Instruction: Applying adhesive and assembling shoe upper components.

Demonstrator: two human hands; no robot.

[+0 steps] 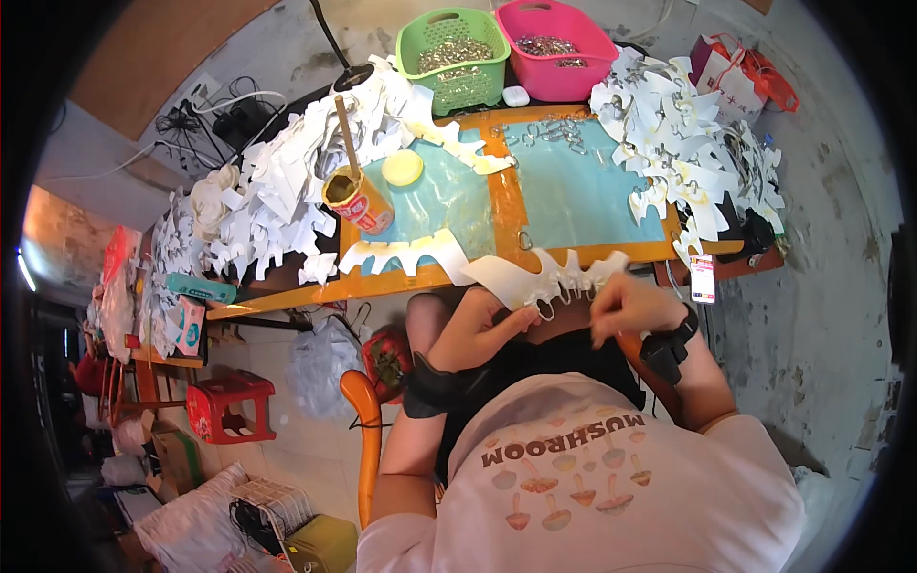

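Note:
My left hand (485, 329) pinches a white strip (511, 279) with scalloped tabs, held at the table's near edge above my lap. Several metal rings (545, 310) hang along the strip's tabs. Close to its right end is my right hand (635, 307), fingers curled together; whatever they hold is too small to tell. On the table ahead lies another scalloped strip (435, 253) with yellowish smears along its tabs. A can (368, 208) holding a wooden stick (346, 136) stands beyond it, beside a round yellow lid (402, 168). Loose metal rings (554, 134) are scattered farther back.
Behind the table's blue surface (583, 196) stand a green basket (454, 91) and a pink basket (583, 76) of metal pieces. White strips pile up at left (277, 181) and right (669, 134). A phone (702, 279) is at the right edge; a red stool (229, 406) stands left.

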